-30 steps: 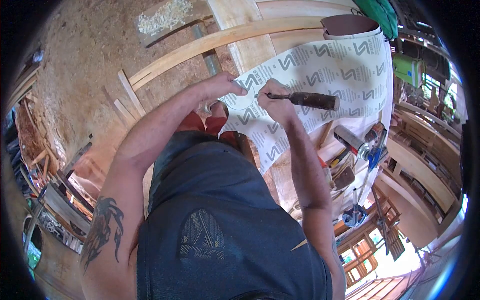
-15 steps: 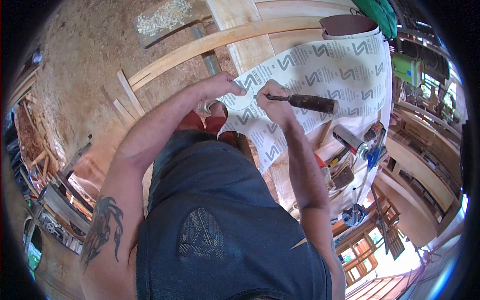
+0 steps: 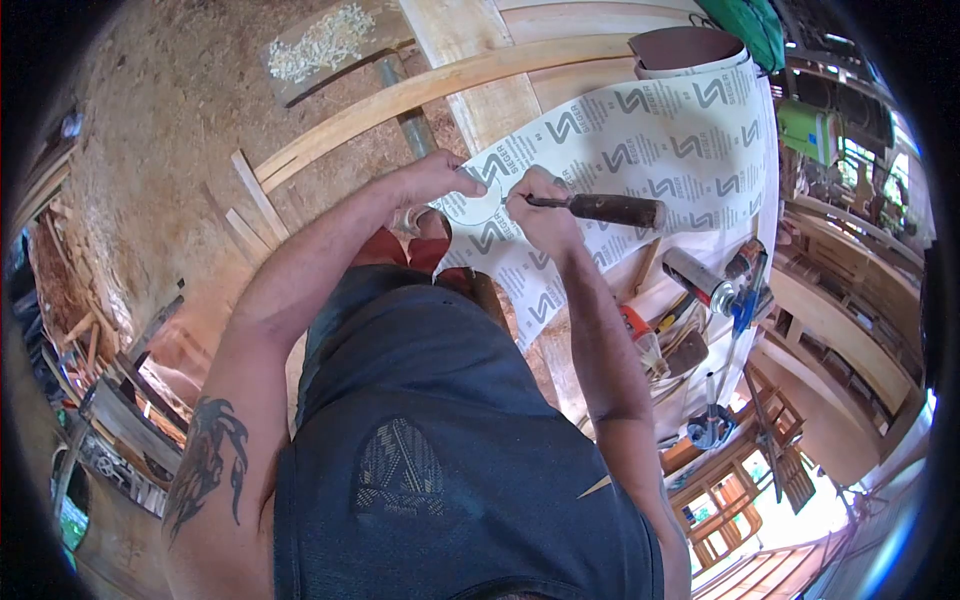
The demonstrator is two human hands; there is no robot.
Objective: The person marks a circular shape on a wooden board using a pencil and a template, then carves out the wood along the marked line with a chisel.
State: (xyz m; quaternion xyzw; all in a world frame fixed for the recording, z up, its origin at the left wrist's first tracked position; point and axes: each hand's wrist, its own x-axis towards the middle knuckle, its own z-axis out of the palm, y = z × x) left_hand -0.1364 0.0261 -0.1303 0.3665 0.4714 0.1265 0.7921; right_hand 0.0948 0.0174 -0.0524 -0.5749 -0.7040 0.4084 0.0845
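A large sheet of sandpaper (image 3: 600, 140), its white printed backing facing up, spreads in front of me, and its far right end curls over to show a brown face. My left hand (image 3: 440, 178) grips the sheet's near-left edge, thumb on top beside a round outline (image 3: 470, 222) on the backing. Over the sheet, my right hand (image 3: 543, 210) is closed low around the metal shaft of a chisel-like tool (image 3: 620, 210). Its dark handle points to the right. The working tip is hidden by my fingers, close to the circle's right edge.
A spray can (image 3: 698, 280) and a blue clamp (image 3: 745, 312) lie to the right. Long wooden strips (image 3: 400, 95) cross beyond the sheet. Wood shavings (image 3: 320, 45) rest on a board at the far left. A green container (image 3: 805, 130) stands at the right.
The right hand and tool have shifted slightly down and left, the handle tilting a little. More of the round outline shows between the hands. The left hand keeps its hold.
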